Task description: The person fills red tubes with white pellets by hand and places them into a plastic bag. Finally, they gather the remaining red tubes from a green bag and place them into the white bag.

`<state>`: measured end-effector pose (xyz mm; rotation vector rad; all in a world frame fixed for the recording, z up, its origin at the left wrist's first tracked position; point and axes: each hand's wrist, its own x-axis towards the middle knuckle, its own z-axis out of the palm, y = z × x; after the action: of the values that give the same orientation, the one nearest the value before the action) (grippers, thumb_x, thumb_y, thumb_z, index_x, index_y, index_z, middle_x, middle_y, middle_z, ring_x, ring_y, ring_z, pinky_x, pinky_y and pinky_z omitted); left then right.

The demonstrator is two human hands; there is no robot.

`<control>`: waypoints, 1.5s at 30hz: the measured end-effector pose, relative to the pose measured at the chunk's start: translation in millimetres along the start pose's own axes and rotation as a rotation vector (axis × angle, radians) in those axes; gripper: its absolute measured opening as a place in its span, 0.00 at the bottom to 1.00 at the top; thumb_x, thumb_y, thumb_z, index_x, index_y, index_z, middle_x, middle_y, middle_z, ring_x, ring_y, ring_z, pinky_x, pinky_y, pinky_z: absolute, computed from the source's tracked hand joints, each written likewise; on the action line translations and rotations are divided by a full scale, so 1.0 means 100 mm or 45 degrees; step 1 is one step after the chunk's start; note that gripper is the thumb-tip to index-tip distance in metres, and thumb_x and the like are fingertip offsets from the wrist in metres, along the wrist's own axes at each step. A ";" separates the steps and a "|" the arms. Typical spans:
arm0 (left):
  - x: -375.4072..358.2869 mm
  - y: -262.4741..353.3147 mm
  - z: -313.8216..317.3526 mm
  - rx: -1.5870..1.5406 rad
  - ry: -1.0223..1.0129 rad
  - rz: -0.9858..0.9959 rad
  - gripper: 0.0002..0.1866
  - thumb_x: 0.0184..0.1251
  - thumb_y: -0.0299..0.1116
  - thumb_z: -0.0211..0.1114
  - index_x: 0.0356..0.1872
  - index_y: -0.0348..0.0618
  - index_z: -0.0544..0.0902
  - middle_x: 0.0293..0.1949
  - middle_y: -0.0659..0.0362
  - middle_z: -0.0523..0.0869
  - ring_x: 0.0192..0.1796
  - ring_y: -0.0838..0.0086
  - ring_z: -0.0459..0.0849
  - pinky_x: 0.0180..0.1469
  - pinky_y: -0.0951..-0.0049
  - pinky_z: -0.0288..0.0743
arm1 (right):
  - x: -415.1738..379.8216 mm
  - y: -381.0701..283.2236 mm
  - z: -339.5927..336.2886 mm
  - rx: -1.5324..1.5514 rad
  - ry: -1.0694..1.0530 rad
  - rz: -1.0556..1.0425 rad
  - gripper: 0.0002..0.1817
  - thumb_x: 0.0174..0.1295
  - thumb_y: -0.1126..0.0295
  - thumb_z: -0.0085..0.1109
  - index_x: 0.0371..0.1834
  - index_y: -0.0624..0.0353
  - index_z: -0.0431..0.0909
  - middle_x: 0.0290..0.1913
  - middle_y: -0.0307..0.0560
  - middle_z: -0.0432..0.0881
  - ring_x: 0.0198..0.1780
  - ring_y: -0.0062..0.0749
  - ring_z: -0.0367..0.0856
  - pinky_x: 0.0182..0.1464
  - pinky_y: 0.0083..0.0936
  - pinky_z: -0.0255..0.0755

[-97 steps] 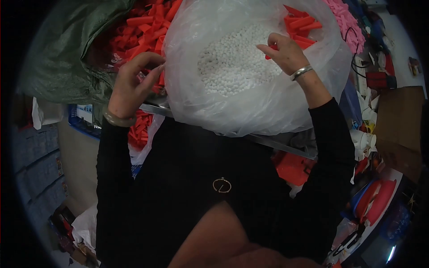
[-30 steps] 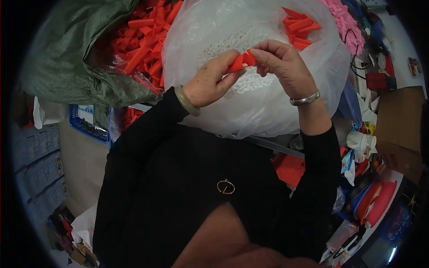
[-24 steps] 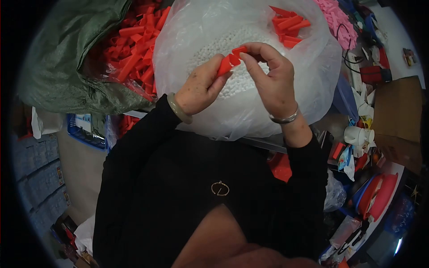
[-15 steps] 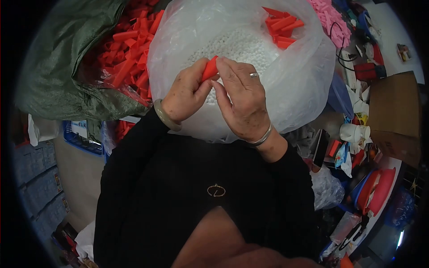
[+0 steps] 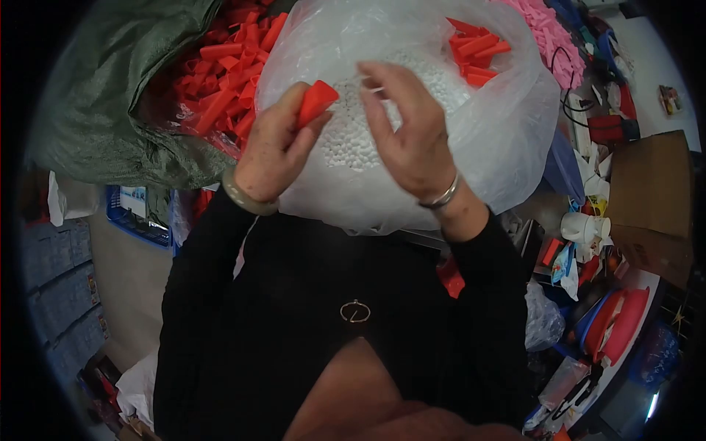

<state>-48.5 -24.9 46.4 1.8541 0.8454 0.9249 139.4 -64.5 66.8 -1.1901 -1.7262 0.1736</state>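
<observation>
Gripping one red piece [image 5: 316, 101], the left hand [image 5: 273, 143] is over the left part of a clear plastic bag [image 5: 353, 202]; fingers closed round the near end, far end standing clear and tipped right. Piece looks light, thin-walled and springy, smooth enough to slide a little; would likely dent under a hard pinch rather than break. Best hold: by the sides, low down, leaving the far end free, much as now.

Right hand [image 5: 408, 132] just to the right, apart from the piece, above white pellets [image 5: 357, 147] in the bag. Its thumb and fingers are parted, slightly blurred; nothing plainly held, though cannot tell about a pale fleck between them.

More red pieces [image 5: 476, 51] in a small cluster, far right of the bag. Left of the bag, a large red heap [image 5: 228, 81] in a green sack [image 5: 110, 103]. Far right, pink pieces [image 5: 548, 37]; nearer on that side, a cardboard box [image 5: 651, 198].
</observation>
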 end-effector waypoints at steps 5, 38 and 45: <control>-0.54 -0.17 -1.01 0.330 -0.052 -0.322 0.16 0.59 0.24 0.66 0.47 0.35 0.74 0.31 0.53 0.77 0.30 0.72 0.75 0.38 0.76 0.72 | 0.29 1.22 -0.57 -1.272 -0.383 0.317 0.13 0.58 0.69 0.59 0.43 0.64 0.80 0.43 0.56 0.81 0.42 0.50 0.82 0.44 0.40 0.76; -0.46 -0.48 0.06 -0.401 0.024 -0.524 0.19 0.66 0.28 0.60 0.57 0.35 0.72 0.46 0.58 0.81 0.48 0.75 0.79 0.50 0.73 0.74 | -0.16 0.75 0.74 0.353 -0.837 1.167 0.15 0.62 0.68 0.48 0.37 0.70 0.81 0.33 0.58 0.84 0.36 0.42 0.83 0.41 0.32 0.76; -0.45 -0.26 -0.32 0.330 0.144 -0.312 0.24 0.55 0.31 0.73 0.50 0.35 0.73 0.46 0.51 0.80 0.49 0.68 0.79 0.49 0.70 0.75 | 0.09 0.68 0.14 0.801 -0.930 1.243 0.12 0.67 0.64 0.50 0.38 0.61 0.79 0.28 0.40 0.82 0.24 0.15 0.75 0.25 0.12 0.65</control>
<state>-102.8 -39.2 22.4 1.8730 1.2824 0.8003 171.4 -17.8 25.3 -1.4485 -1.2940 1.7706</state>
